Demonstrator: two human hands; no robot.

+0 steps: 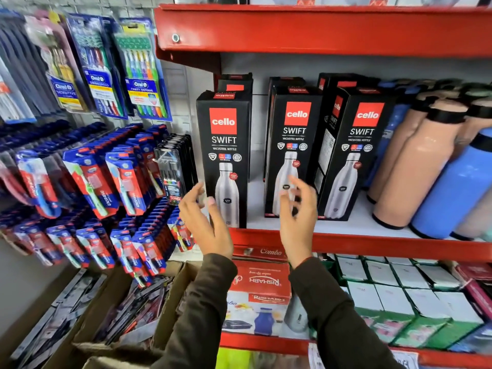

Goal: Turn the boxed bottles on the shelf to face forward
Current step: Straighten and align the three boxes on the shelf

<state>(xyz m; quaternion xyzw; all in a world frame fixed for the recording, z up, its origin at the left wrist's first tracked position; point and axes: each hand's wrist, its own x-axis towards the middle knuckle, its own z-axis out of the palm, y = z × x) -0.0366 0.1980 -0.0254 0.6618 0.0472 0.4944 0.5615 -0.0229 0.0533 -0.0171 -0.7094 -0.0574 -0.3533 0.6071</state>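
Three black boxed bottles stand in the front row on the red shelf [372,243], each showing its red logo panel. The left box [226,145] sits at the shelf's front edge. The middle box [292,139] and the right box [356,153] stand further back, the right one angled so its side panel shows. More black boxes [338,82] stand behind them. My left hand [205,222] hovers open just in front of the left box's lower corner. My right hand [299,217] is open in front of the middle box's base, holding nothing.
Loose peach bottles [415,166] and blue bottles [458,190] lean at the right of the shelf. Toothbrush packs [117,177] hang on a pegboard at the left. Red and white cartons [258,288] fill the lower shelf. Cardboard boxes [111,326] sit on the floor.
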